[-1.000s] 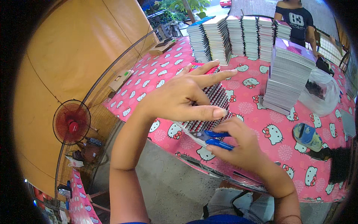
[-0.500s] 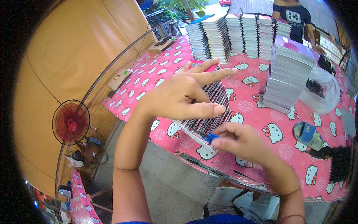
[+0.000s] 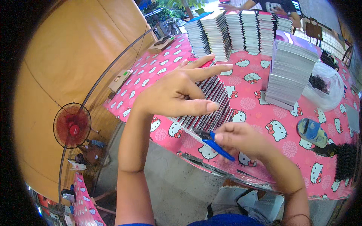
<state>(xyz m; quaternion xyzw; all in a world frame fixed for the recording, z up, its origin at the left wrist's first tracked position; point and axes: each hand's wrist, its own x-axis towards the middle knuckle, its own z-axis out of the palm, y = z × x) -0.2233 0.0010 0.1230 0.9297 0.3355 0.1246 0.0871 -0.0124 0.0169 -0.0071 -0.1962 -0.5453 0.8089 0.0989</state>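
Note:
A stack of spiral-bound notebooks (image 3: 218, 100) lies at the near side of the table, rows of dark wire coils facing right. My left hand (image 3: 175, 92) rests across its top, fingers spread and thumb stretched out, holding nothing. In my right hand (image 3: 241, 139) is a pair of cutting pliers (image 3: 223, 150) with blue handles. Their dark jaws touch or sit very close to the coils at the stack's lower near corner. One handle points down and to the right, apart from my fingers, which hold the other. Part of the pink top cover shows behind my left fingers.
A pink patterned cloth (image 3: 277, 148) covers the table. Several notebook stacks (image 3: 235, 32) stand at the back, with a tall paper stack (image 3: 288, 75) to the right. Near it are a plastic bag (image 3: 328, 94) and a blue-yellow oval object (image 3: 312, 132). A co-worker (image 3: 277, 7) stands beyond.
The pliers' handles have spread, one now swinging out below my right hand. My left hand stays over the stack. The co-worker now reaches both arms above the back stacks.

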